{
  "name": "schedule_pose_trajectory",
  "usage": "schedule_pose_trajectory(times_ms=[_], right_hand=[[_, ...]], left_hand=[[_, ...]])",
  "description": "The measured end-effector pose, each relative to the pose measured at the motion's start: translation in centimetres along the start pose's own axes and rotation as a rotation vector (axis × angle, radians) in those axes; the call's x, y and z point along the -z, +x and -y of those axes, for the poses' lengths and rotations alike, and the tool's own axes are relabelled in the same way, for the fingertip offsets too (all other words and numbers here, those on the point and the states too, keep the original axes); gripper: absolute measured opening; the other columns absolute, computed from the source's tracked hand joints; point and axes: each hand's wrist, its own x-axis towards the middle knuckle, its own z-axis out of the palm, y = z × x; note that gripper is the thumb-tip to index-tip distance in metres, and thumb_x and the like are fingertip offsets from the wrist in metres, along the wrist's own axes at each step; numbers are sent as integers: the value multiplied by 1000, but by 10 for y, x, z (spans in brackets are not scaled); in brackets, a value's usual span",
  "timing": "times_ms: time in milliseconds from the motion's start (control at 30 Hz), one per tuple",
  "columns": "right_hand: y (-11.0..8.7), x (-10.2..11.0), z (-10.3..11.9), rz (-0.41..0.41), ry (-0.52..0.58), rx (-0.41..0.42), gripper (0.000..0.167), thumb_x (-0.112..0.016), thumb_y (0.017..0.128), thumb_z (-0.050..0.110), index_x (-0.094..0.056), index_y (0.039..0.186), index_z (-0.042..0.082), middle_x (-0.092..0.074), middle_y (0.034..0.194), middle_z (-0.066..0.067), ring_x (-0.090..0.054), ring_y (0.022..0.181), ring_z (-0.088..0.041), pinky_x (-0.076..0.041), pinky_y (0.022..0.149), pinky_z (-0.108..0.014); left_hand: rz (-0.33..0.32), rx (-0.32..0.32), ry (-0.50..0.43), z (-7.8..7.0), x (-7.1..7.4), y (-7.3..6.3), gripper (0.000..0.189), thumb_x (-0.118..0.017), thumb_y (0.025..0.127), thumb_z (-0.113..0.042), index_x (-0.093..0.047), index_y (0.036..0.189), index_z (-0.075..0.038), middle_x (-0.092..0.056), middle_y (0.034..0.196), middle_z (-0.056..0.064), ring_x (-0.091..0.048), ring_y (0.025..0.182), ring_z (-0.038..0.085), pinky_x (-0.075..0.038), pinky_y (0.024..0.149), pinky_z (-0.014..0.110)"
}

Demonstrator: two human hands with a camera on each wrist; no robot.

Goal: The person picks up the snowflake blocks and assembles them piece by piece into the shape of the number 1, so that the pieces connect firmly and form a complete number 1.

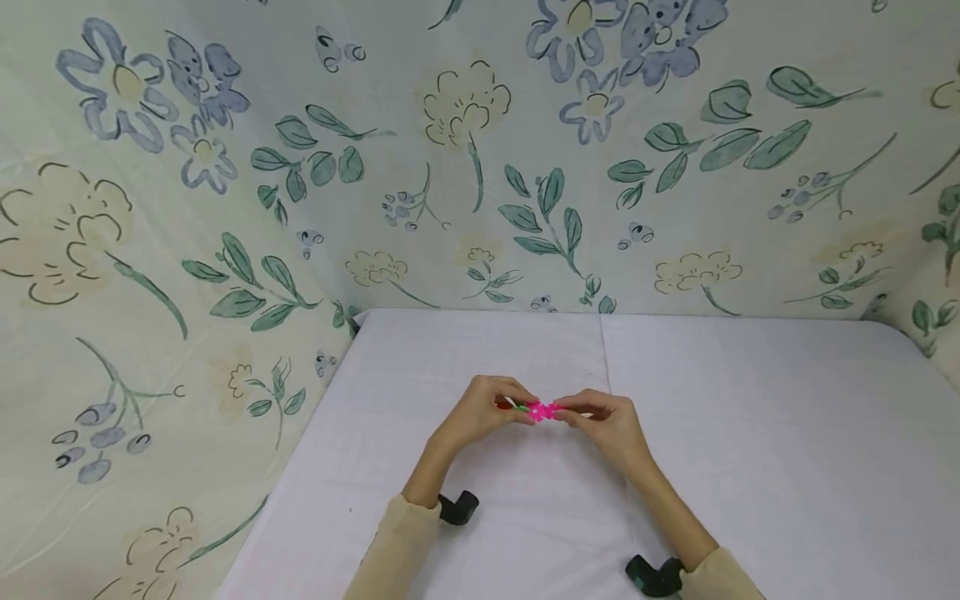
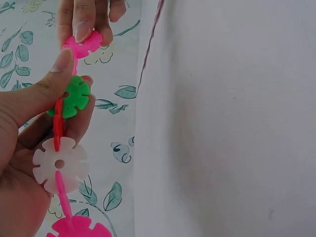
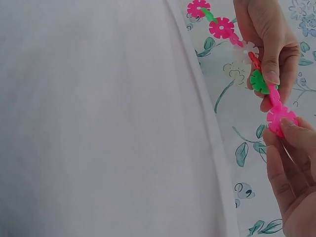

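Observation:
Both hands hold a chain of notched plastic interlocking discs up over the table. My left hand [image 1: 480,410] pinches it between thumb and fingers around the green disc [image 2: 78,96] and the pink disc joined to it. From that grip the chain runs back through a red disc [image 2: 58,131], a white disc [image 2: 74,160] and several more, mostly pink, past the palm. At the other end, my right hand [image 1: 611,423] pinches a pink disc [image 3: 275,117] by thumb and fingertips. This disc meets the edge-on pink one beside the left thumb.
A white cloth covers the table [image 1: 750,450], with a seam line running across it. Behind and to the left hangs flower-printed fabric [image 1: 405,217]. Black wrist devices [image 1: 459,508] sit at both wrists, close to the beige sleeves [image 1: 397,546].

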Motion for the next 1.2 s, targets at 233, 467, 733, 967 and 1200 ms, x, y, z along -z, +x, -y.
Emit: schedule_pose_trajectory(times_ms=[233,467,733,967,1200], right_hand=[[-1,1,2,-14,-40,50,16,-82,86,6,-83,102,10,-80,94,-9,-71,87,-10,-61,72,-23],[-1,0,6,-37,-79,96,16,-82,86,5,-83,101,11,-79,92,-7,-70,85,-11,-59,67,-23],[2,2,3,-59,-94,84,18,-79,88,-3,-80,105,3,-78,99,-15,-68,90,-5,-59,69,-21],[6,14,5,-89,-74,11,19,-81,89,8,-80,109,8,-79,104,-11,-68,94,-1,-61,73,-20],[6,16,5,-79,7,-1,27,-79,91,8,-76,116,1,-75,109,-18,-70,94,-8,-63,76,-24]], left_hand=[[0,-28,-11,-3,-5,1,23,-84,85,-7,-82,107,-5,-80,100,4,-67,89,9,-56,75,20],[-23,-45,-11,-3,-9,2,22,-85,84,-7,-82,106,-5,-79,99,4,-68,87,15,-54,73,20],[-16,10,-32,-4,-9,3,24,-85,87,-16,-81,111,-11,-79,103,-1,-68,91,8,-58,79,23],[120,79,-100,-12,-1,2,32,-74,96,-12,-74,128,-14,-76,121,-1,-68,99,8,-59,87,25],[153,100,-154,-15,2,5,39,-74,95,-7,-71,133,-12,-73,129,4,-67,104,12,-61,85,25]])
